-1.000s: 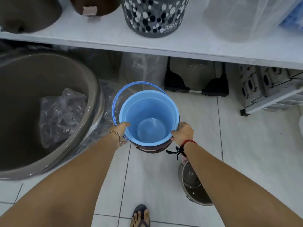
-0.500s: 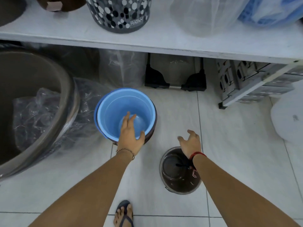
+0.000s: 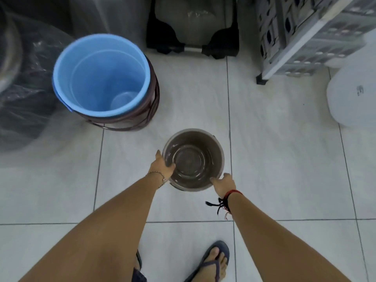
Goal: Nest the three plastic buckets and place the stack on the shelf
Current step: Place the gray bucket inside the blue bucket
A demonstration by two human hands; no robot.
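Note:
A blue bucket (image 3: pixel 101 76) sits nested inside a dark brown bucket (image 3: pixel 150 106) on the tiled floor at upper left. A smaller grey-brown bucket (image 3: pixel 193 159) stands on the floor in the middle of the view. My left hand (image 3: pixel 162 164) grips its left rim, fingers reaching inside. My right hand (image 3: pixel 223 184) holds the near right rim. The shelf is out of view.
A large basin wrapped in clear plastic (image 3: pixel 24 84) fills the left side. A black-framed item (image 3: pixel 193 45) and a grey perforated crate with a white rack leg (image 3: pixel 284 53) stand at the back. A white round object (image 3: pixel 352 96) is at right. My sandalled foot (image 3: pixel 213 261) is below.
My left hand left the blue bucket and both hands came onto the small grey-brown bucket's rim. The view tilted down, so the shelf dropped out of sight.

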